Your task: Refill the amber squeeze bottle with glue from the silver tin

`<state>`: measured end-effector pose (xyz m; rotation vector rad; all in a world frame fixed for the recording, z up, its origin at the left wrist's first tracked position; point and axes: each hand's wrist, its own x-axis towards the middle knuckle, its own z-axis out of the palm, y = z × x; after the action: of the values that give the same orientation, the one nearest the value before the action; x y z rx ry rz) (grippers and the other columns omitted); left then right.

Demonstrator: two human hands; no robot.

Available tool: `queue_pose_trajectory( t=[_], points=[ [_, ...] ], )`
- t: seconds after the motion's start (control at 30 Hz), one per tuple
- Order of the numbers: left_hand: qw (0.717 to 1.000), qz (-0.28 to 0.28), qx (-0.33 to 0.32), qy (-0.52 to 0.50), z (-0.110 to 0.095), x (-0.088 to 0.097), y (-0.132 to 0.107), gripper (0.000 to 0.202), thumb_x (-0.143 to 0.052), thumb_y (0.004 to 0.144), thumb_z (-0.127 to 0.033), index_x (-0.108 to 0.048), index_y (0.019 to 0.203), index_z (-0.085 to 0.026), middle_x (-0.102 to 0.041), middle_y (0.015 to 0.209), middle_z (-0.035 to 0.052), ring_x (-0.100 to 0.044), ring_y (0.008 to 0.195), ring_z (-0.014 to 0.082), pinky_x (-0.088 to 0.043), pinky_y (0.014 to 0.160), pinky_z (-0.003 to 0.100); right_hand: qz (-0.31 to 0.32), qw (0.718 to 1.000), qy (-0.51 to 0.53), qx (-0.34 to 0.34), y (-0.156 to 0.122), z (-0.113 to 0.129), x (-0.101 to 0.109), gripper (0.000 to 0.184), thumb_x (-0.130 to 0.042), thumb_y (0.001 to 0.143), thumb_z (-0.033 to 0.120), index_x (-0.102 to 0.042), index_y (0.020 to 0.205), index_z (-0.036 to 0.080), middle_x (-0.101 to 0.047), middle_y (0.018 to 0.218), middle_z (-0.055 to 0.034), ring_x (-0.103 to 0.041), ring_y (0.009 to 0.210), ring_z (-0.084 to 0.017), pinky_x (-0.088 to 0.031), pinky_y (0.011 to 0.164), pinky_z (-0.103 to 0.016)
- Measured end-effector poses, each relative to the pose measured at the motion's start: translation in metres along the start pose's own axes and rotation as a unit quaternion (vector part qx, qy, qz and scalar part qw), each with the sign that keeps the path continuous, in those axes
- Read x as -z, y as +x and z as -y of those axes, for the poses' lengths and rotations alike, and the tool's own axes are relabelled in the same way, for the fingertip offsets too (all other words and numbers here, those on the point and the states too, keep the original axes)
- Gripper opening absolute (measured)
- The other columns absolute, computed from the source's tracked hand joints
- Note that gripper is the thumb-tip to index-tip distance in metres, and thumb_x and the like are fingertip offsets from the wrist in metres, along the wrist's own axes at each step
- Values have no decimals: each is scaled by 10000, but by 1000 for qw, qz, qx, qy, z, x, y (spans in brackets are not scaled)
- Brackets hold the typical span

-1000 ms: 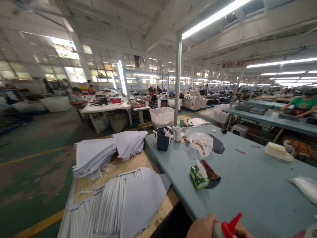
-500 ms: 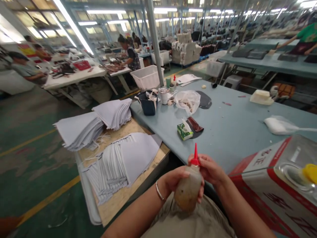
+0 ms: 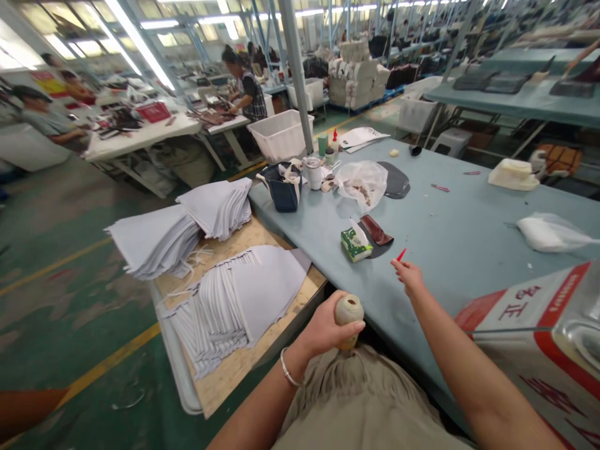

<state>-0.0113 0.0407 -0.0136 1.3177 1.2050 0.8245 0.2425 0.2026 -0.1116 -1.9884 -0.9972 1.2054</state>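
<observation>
My left hand [image 3: 325, 328] is wrapped round a small cloudy squeeze bottle [image 3: 348, 310], held upright over my lap with its neck bare. My right hand [image 3: 409, 275] reaches out over the blue-grey table [image 3: 450, 244] and pinches the bottle's red pointed cap [image 3: 401, 254] between its fingertips. A green tissue pack [image 3: 355, 245] and a brown leather piece [image 3: 376, 230] lie just beyond that hand. A large red-and-white metal can [image 3: 539, 337] stands at my right.
Stacks of grey cut sheets [image 3: 187, 225] lie on a wooden cart [image 3: 244, 362] to my left. Further along the table are a dark bag [image 3: 284, 187], a cup [image 3: 313, 172], a plastic bag [image 3: 362, 181] and a white bundle [image 3: 548, 232]. Other people work at tables behind.
The red cap has come off the bottle. My right hand moved away over the table with it, and my left hand lowered the bottle. The camera tilted down from the hall.
</observation>
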Motion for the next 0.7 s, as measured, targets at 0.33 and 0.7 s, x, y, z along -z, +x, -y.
queue_pose_trajectory(
  t=[0.33,0.7],
  points=[
    [990,-102,-44,85,4,6,-11,552,-801,735,-436,-591,1188,-198,-693,1177,85,-655,1079,256,-497,1007,408,-121,947,-299,-7,41,-20,18,486,-585,897,429,-696,1181,50,-470,1427,-337,-481,1313,-461,-383,1077,-596],
    [988,-117,20,99,70,-9,5,608,-718,720,-629,-654,1150,-204,-752,1126,90,-722,1024,326,-606,885,421,-22,939,-225,260,-125,1,36,455,-539,970,466,-620,593,225,-586,571,18,-530,578,-137,-408,616,-266]
  ],
)
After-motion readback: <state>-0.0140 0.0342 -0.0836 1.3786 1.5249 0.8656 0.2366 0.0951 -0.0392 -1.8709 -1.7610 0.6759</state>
